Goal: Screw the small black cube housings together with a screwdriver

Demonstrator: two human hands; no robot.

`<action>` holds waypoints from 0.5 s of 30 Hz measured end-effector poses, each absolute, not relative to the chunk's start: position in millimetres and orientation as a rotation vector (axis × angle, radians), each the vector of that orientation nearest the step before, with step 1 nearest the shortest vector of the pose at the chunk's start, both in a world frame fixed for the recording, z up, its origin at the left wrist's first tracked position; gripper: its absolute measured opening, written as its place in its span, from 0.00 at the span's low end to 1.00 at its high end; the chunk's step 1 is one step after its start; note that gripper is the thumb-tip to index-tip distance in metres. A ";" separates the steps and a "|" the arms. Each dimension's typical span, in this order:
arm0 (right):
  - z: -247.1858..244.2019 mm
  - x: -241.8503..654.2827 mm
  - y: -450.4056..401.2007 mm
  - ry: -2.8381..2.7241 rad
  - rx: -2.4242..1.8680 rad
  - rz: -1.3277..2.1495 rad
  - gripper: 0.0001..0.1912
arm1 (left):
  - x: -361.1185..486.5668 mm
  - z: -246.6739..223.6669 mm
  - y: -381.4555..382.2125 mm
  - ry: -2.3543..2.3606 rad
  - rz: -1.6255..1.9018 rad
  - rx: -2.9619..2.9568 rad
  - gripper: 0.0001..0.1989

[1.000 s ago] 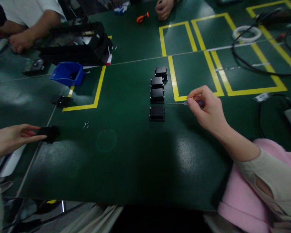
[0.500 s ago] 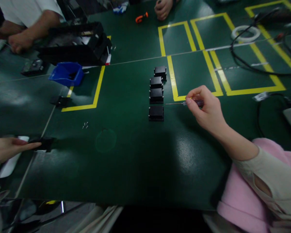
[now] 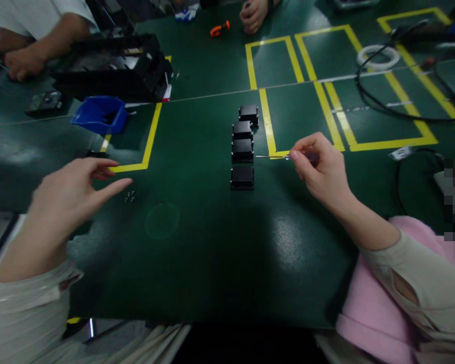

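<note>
My right hand holds a thin screwdriver, its shaft pointing left toward several black blocks. The nearest block sits slightly apart from the others, which run away from me in a column. My left hand is over the left of the table, thumb and fingers apart, with nothing between them. Its thumb is close to several small screws. A dark part lies just beyond its fingers, partly hidden.
A blue bin and a large black case stand at the back left. Two other people's hands rest near the far edge and far left. Cables lie right; pink cloth is beside my right arm.
My left hand has left the dark object at the left edge and moved right and forward toward the screws, opening. My right hand has barely moved.
</note>
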State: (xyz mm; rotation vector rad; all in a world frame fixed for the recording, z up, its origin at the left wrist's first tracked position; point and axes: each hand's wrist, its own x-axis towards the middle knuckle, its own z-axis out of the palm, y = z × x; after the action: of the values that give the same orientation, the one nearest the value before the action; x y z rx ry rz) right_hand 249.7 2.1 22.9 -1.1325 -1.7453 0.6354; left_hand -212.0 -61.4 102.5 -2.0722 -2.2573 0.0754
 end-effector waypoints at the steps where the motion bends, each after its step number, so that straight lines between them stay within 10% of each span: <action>1: 23.1 249.8 2.2 -1.750 -1.131 0.635 0.07 | -180.0 96.9 -50.7 -2.158 0.001 -2.206 0.25; 15: 23.5 250.1 2.5 -1.732 -1.121 0.649 0.08 | -20.2 48.7 -5.6 -1.492 -0.416 -3.073 0.16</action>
State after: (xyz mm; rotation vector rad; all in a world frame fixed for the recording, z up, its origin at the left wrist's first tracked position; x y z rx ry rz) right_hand 250.1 2.5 23.5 -1.1208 -1.7318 0.6487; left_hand -20.2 -5.6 48.7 -3.0733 -1.4915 -0.4158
